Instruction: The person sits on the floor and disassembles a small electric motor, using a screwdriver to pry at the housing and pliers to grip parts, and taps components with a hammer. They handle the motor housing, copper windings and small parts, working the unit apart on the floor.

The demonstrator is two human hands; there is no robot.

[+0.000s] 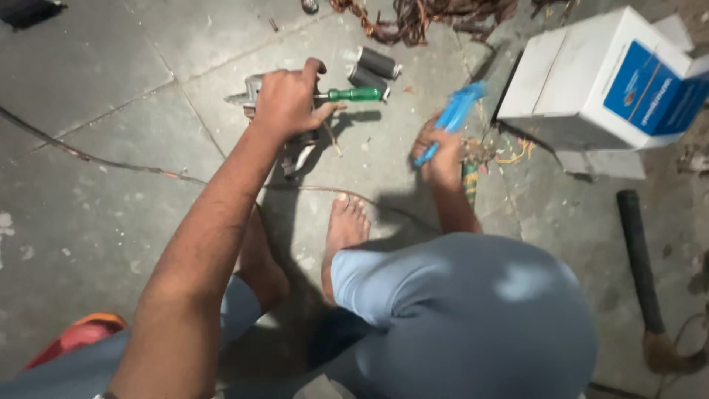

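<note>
My left hand (286, 102) is closed around a screwdriver with a green handle (356, 94), which sticks out to the right just above the concrete floor. A metal tool (249, 90) lies partly hidden under that hand. My right hand (442, 157) grips a blue-handled tool (452, 118) that points up and to the right. Two black rolls of tape (375, 69) lie just beyond the screwdriver. My bare foot (344, 230) rests on the floor between both hands, with my knee in grey trousers below it.
A white and blue cardboard box (602, 77) stands at the upper right. A tangle of copper wire (421, 16) lies at the top. A thin wire (111, 164) runs across the floor. A dark-handled tool (641, 258) lies at right, an orange sandal (81, 334) at lower left.
</note>
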